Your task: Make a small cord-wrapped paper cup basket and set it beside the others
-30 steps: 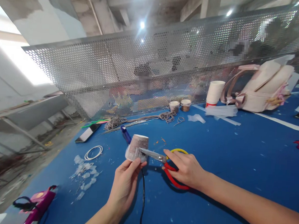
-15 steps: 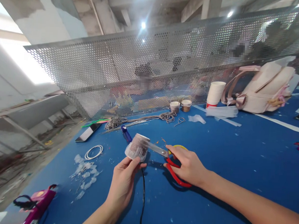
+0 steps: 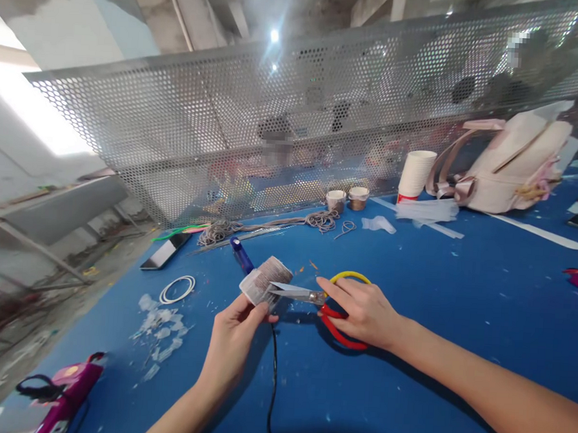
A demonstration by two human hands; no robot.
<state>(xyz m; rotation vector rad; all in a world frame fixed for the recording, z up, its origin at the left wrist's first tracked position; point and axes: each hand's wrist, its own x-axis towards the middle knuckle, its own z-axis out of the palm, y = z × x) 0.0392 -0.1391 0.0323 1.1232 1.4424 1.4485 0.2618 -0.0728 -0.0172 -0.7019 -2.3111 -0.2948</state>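
Head view: left hand (image 3: 236,331) pinches a tilted, brown-sided paper cup (image 3: 264,275); right hand (image 3: 368,313) grips scissors (image 3: 316,297), red-and-yellow handled, blades parted at the cup.

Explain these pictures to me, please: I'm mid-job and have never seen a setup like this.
There is no machine here: these are a person's own bare hands, seen from one camera worn on the head, looking forward and down. The left hand holds a small tilted cup with a brownish covering. The right hand holds scissors with yellow and red handles, slightly open, blades at the cup; whether they touch it is hard to tell. On the blue table lie white scraps, a white ring, grey cord, stacked paper cups and a pale backpack. Behind stands a perforated metal screen.
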